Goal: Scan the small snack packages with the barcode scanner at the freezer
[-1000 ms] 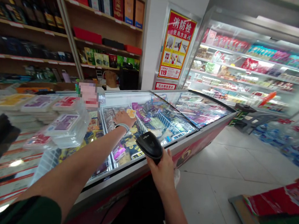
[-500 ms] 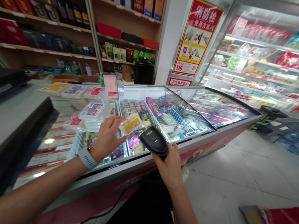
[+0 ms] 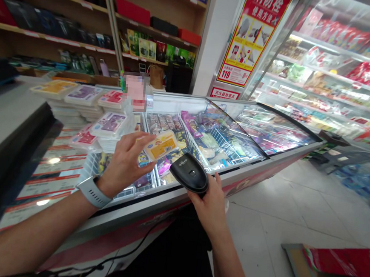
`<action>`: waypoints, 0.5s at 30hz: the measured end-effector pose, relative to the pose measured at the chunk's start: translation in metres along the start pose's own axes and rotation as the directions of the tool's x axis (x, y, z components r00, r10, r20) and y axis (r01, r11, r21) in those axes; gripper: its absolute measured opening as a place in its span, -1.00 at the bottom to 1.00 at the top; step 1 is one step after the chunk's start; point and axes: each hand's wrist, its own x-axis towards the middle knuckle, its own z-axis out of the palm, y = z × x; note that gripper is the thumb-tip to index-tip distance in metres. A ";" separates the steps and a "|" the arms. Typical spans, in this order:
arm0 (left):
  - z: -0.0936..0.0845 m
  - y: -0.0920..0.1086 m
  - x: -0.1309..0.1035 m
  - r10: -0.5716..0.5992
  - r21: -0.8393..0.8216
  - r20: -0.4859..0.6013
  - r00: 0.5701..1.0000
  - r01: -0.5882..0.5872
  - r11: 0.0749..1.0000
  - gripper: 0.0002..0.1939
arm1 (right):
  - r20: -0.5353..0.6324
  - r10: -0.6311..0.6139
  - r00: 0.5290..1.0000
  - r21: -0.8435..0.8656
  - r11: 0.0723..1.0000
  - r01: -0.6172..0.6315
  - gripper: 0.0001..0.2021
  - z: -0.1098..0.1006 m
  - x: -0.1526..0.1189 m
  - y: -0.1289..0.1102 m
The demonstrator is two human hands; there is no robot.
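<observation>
L hand [image 3: 123,163] has brought yellow-label plastic pack [image 3: 161,145] near, pinching its edge at 10 o'clock of barcode scanner [image 3: 189,173]; R hand [image 3: 211,206] wraps fingers round scanner; label prob. scannable.

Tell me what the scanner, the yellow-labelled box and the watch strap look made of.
Scanner: probably hard plastic, smooth and black, with a slight sheen on top.
Yellow-labelled box: likely thin clear plastic, shiny; its rim looks see-through.
Watch strap: perhaps rubber or silicone, matt pale grey, slotted and closely curved.
</observation>
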 end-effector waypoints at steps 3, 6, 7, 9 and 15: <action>0.000 0.002 0.000 0.015 0.007 -0.014 1.000 -0.014 1.000 -0.36 | -0.001 -0.001 1.000 -0.005 1.000 0.001 -0.87 0.001 0.000 0.002; -0.001 0.004 0.001 0.022 0.009 -0.020 1.000 -0.022 1.000 -0.37 | -0.004 -0.002 1.000 -0.015 1.000 0.002 -0.87 0.001 0.000 0.002; -0.001 0.004 0.001 0.016 0.009 -0.015 1.000 -0.016 1.000 -0.37 | -0.004 -0.003 1.000 -0.020 1.000 0.003 -0.87 0.000 0.000 0.002; -0.001 0.005 0.001 0.000 0.005 -0.004 1.000 0.000 1.000 -0.37 | -0.004 -0.006 1.000 -0.029 1.000 0.005 -0.88 0.000 0.000 0.002; -0.001 0.004 0.001 0.022 0.013 -0.028 0.999 -0.022 1.000 -0.37 | -0.013 -0.009 1.000 -0.042 0.999 0.008 -0.89 0.001 0.000 0.001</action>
